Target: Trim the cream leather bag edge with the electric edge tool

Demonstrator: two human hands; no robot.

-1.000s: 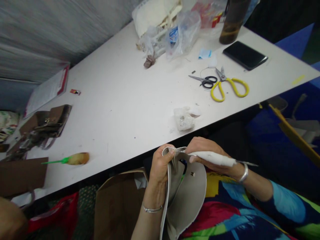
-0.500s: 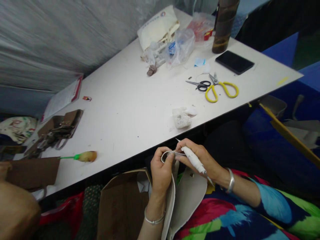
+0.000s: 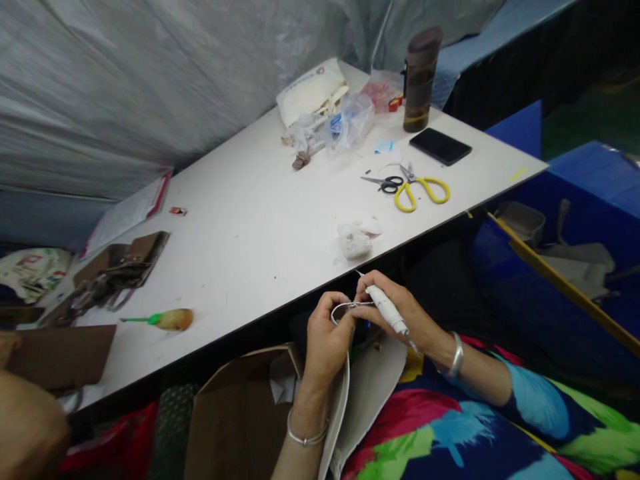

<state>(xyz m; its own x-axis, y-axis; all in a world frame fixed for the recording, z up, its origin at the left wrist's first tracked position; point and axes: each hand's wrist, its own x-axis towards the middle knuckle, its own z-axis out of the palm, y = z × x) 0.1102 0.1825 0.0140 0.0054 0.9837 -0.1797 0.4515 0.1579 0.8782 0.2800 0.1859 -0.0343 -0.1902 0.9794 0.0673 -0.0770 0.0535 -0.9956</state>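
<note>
My left hand (image 3: 327, 340) is closed on the bent edge of a pale leather-like piece (image 3: 370, 393), which curls in a loop above the fingers and hangs down over my lap. Close beside it, my right hand (image 3: 400, 308) grips a slim tool with a white-wrapped handle (image 3: 387, 311); thin points stick out at both its ends. The right fingertips meet the left ones at the piece's edge, and their exact hold there is hard to make out. Just beyond the hands, a crumpled whitish lump (image 3: 355, 241) lies near the table edge.
On the white table (image 3: 260, 233) lie yellow-handled scissors (image 3: 423, 193), small black scissors (image 3: 390, 184), a phone (image 3: 441, 146), a bottle (image 3: 421, 80) and plastic bags (image 3: 350, 123). An awl-like green-and-tan tool (image 3: 173, 320) lies left, near another person's arm (image 3: 30, 427). A cardboard box (image 3: 240, 413) stands below.
The view has shifted, so the table's far items sit lower and further left. My hands keep their hold on the piece and the tool. Another person's brown piece has come away from the green-and-tan tool.
</note>
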